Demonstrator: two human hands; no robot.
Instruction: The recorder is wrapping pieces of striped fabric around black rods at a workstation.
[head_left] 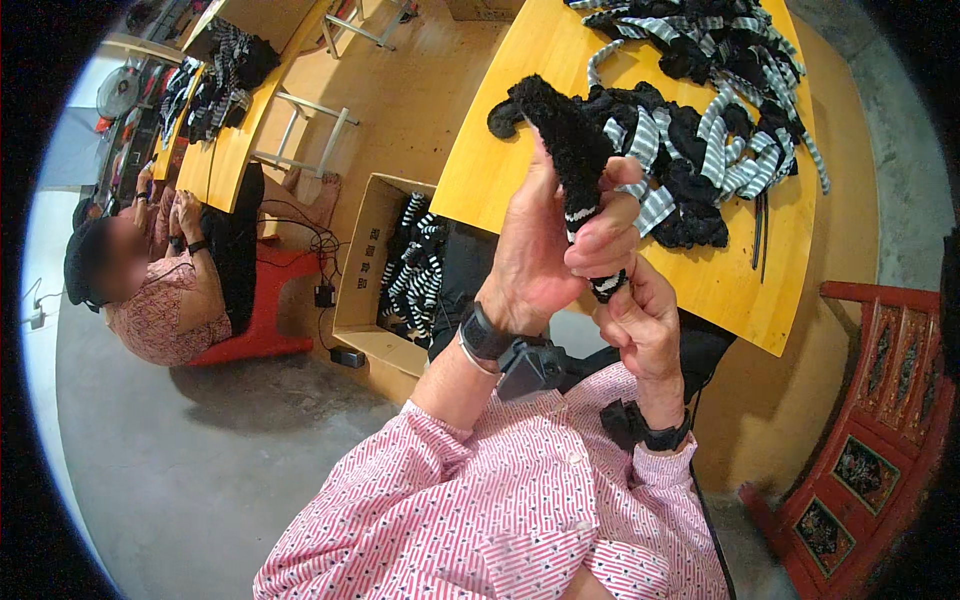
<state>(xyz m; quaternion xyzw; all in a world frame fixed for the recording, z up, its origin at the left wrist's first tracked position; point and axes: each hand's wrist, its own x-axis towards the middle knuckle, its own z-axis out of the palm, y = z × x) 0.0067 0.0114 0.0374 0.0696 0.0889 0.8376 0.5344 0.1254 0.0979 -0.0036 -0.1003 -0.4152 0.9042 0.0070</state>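
Here the left hand (540, 250) is closed around a fuzzy black sock (570, 140), thumb and fingers wrapped about its lower part, so that the sock stands up above the hand with its toe bent over toward the left. The right hand (640, 320) sits just below and to the right, pinching the black-and-white striped cuff (607, 285) of the same sock between its fingers. Both hands are raised in front of the near edge of a yellow wooden bench (500, 120), above the person's lap. On the bench behind them lies a heap of black and grey-striped socks (700, 130). To the left, on the floor, an open cardboard box (365, 260) holds more striped socks. Farther left another person sits on a red stool (265, 310) at a second bench (235, 140).
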